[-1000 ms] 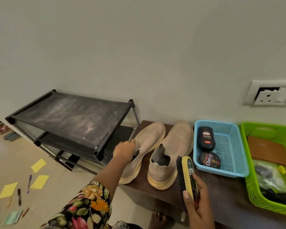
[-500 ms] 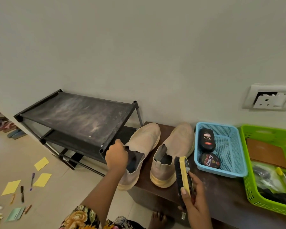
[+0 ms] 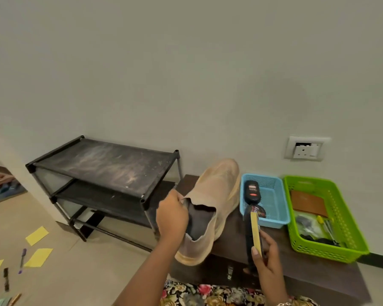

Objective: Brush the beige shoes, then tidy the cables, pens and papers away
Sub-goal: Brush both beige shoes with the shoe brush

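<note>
Dark wooden surface (image 3: pixel 301 270) against a plain wall, black shoe rack (image 3: pixel 102 164) at its left. Left grip (image 3: pixel 171 217) pinches the collar of one beige shoe (image 3: pixel 215 193). A second ago it lay flat on the surface; now it is lifted, toe tilted toward the wall. Its mate is hidden from view. Right grip (image 3: pixel 266 259) is curled round the brush (image 3: pixel 255 230), just beside the shoe, apart from it. Brushing looks ready to begin. Yellow papers (image 3: pixel 37 233) and a purple pen (image 3: pixel 22 260) wait on the floor.
</note>
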Motion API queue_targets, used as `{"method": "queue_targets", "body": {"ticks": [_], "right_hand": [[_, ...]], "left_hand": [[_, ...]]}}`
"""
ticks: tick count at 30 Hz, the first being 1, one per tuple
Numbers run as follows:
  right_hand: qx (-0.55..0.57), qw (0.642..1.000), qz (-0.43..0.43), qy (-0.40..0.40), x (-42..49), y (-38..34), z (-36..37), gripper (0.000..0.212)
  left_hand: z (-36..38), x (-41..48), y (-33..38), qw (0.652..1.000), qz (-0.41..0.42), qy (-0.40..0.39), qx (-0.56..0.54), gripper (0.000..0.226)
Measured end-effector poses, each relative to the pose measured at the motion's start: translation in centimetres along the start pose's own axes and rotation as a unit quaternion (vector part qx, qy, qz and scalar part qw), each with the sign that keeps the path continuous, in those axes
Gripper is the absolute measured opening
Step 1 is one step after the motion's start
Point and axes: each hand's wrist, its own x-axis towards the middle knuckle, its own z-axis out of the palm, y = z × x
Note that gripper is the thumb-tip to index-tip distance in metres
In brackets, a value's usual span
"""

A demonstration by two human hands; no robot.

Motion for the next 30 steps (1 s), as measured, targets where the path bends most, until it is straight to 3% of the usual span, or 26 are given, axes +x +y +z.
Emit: {"method": "queue_targets", "body": {"ticks": [4,9,13,19,30], "right_hand": [[0.151,0.984,0.088,0.041,-1.8,-1.6,-1.9,0.034],[0.282,0.930,0.218,0.089,-4.7,-0.2,-3.7,0.027],[0.374,0.882,0.268,0.098,-6.1,0.6,-3.9,0.025],[0.386,0.879,0.263,0.095,-6.1,0.6,-4.1,0.025],[0.389,0.864,0.296,0.116,-7.5,1.0,-3.7,0.021]], "left_hand": [[2.6,-4.4,0.4,0.997,-0.009,-0.081,0.005,0.014],[5.3,-8.0,0.1,0.984,-0.026,-0.162,0.068,0.015],[6.8,-9.1,0.8,0.973,-0.055,-0.207,0.084,0.020],[7.2,-9.3,1.9,0.957,-0.070,-0.243,0.146,0.022],[7.7,-10.0,1.8,0.937,0.000,-0.251,0.242,0.023]]}}
